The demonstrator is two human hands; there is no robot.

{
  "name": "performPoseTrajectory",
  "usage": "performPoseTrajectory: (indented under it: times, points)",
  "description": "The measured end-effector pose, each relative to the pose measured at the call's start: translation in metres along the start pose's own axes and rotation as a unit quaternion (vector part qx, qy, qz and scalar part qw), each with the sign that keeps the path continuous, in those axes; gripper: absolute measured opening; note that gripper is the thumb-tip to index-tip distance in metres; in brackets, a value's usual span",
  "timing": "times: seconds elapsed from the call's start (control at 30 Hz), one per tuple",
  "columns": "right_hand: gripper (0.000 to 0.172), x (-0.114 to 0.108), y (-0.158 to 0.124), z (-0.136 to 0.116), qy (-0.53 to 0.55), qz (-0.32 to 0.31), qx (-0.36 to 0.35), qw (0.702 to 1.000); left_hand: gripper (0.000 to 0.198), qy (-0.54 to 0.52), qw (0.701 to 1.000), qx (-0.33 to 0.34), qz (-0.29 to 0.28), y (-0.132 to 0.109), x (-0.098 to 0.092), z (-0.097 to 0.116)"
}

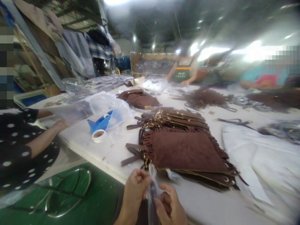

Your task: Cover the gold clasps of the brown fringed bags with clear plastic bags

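Note:
Low in the view, just off the table's near edge, my left hand (136,193) pinches a narrow strip wrapped in clear plastic (152,190). My right hand (170,204) grips the same strip lower down, fingers curled in around it. Something darker shows through the plastic, too blurred to make out. Right beyond my hands lies a stack of brown fringed suede bags (185,151), with gold clasps and dark wrist straps hanging to its left. A small piece of clear plastic (172,175) sits against the stack's near edge.
A blue tape dispenser (100,122) and a white tape roll (98,136) lie left of the stack. More brown bags (139,98) lie beyond. A co-worker in polka dots (28,150) handles plastic at left; another person (184,73) stands across the white table (112,156).

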State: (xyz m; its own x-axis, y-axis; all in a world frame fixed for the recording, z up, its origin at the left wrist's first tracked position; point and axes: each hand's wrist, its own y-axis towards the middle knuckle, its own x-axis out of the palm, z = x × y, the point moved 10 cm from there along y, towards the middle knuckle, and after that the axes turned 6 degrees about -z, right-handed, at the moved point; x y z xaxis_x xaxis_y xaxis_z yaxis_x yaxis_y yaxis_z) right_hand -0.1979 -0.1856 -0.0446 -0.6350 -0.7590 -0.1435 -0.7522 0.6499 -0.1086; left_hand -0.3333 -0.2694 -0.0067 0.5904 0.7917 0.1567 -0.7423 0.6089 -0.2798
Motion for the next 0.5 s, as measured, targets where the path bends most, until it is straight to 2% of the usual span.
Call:
performPoseTrajectory:
  times: [0.1, 0.23, 0.3, 0.37, 0.5]
  points:
    - [0.048, 0.000, -0.001, 0.000, 0.018, 0.000, 0.002, 1.000, 0.038, -0.012, 1.000, -0.001, -0.006, -0.008, 0.005, 0.003]
    - [0.051, 0.001, -0.002, -0.007, 0.041, -0.021, 0.009, 0.999, 0.048, 0.011, 0.996, -0.046, -0.079, -0.012, 0.025, -0.002]
    - [0.053, -0.005, 0.000, -0.016, 0.045, -0.046, 0.015, 0.998, 0.052, 0.023, 0.994, -0.062, -0.085, -0.010, 0.027, -0.003]
    - [0.052, -0.026, 0.004, -0.025, 0.038, -0.038, 0.033, 0.998, 0.055, 0.025, 0.994, -0.070, -0.076, -0.009, 0.026, 0.001]
    - [0.046, -0.102, 0.003, -0.057, 0.025, 0.083, 0.030, 0.996, 0.056, 0.081, 0.995, -0.056, -0.011, -0.026, 0.026, 0.019]
